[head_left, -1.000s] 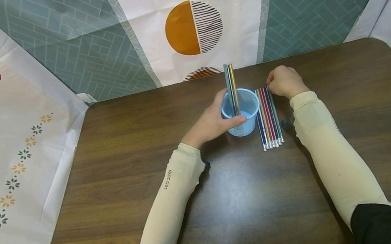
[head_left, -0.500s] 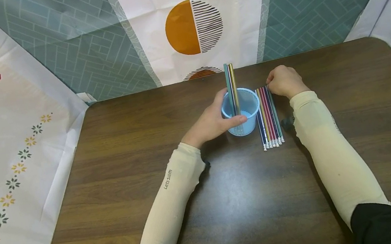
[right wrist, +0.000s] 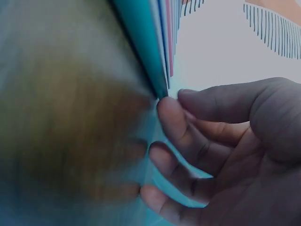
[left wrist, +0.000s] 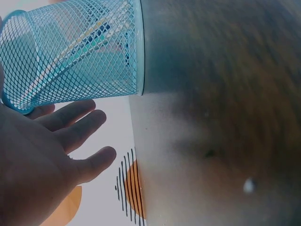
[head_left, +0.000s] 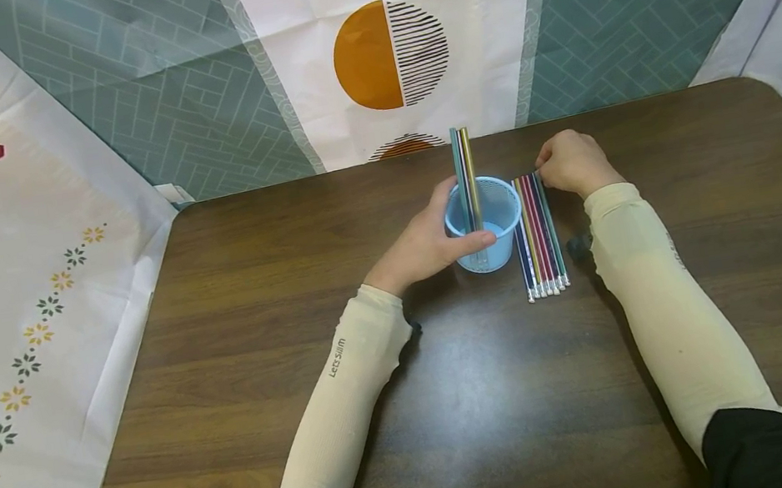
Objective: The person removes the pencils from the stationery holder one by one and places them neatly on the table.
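Note:
My left hand (head_left: 429,242) holds a light blue mesh pencil cup (head_left: 504,237) that stands upright on the table, thumb across its near side and other fingers behind it. Several pencils (head_left: 469,173), teal, dark and gold, lean inside the cup and rise above its rim; the mesh (left wrist: 80,56) shows them slanting. Right of the cup lies a row of pencils (head_left: 535,235), side by side, white eraser ends toward me. With thumb and forefinger, my right hand (head_left: 571,162) pinches the far tip of the outermost green pencil (right wrist: 138,37); its remaining fingers curl loosely near the tabletop.
The brown wooden table (head_left: 267,380) ends just beyond the cup and the pencils. A patterned cloth (head_left: 481,36) hangs behind its far edge, and a white printed cloth (head_left: 42,245) covers the left side.

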A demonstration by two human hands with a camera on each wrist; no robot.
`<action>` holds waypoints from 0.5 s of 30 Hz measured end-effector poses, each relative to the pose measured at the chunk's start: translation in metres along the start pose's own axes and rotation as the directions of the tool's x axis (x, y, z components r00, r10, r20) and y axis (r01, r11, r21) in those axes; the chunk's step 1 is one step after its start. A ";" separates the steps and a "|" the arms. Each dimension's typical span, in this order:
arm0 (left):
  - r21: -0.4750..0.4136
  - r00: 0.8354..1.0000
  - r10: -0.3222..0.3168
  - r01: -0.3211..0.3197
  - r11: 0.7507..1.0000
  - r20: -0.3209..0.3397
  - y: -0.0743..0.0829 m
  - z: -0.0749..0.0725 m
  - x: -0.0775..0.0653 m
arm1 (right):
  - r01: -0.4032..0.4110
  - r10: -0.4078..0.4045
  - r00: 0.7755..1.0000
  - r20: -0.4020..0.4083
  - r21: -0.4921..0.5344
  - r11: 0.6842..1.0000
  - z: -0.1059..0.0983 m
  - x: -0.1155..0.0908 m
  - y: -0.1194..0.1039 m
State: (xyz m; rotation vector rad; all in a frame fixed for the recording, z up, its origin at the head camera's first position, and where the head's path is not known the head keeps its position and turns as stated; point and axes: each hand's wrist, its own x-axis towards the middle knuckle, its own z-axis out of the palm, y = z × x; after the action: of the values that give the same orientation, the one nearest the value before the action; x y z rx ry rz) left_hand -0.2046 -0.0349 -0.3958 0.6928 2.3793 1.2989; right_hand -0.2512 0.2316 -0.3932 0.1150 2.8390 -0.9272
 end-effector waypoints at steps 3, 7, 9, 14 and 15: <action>-0.004 1.000 0.003 -0.003 1.000 0.001 0.000 0.000 0.000 | 0.027 -0.026 0.999 -0.027 0.030 0.999 -0.002 -0.001 -0.003; 0.000 1.000 0.011 -0.011 1.000 0.001 0.000 0.000 0.001 | 0.105 -0.095 0.991 -0.089 0.105 0.989 -0.006 -0.005 -0.014; 0.003 1.000 0.017 -0.017 1.000 0.002 0.000 0.000 0.002 | 0.147 -0.129 0.985 -0.118 0.155 0.977 -0.008 -0.009 -0.021; -0.006 0.999 0.032 -0.032 0.999 0.005 -0.001 0.000 0.002 | 0.254 -0.216 0.964 -0.154 0.298 0.920 -0.012 -0.020 -0.040; -0.007 0.999 0.032 -0.032 0.999 0.005 -0.001 0.000 0.002 | 0.271 -0.233 0.961 -0.150 0.322 0.907 -0.012 -0.021 -0.043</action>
State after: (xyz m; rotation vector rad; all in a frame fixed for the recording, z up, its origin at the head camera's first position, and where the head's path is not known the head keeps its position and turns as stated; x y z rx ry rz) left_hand -0.2064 -0.0343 -0.3967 0.7344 2.3678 1.3161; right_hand -0.2367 0.2035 -0.3552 -0.1760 2.8044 -1.5065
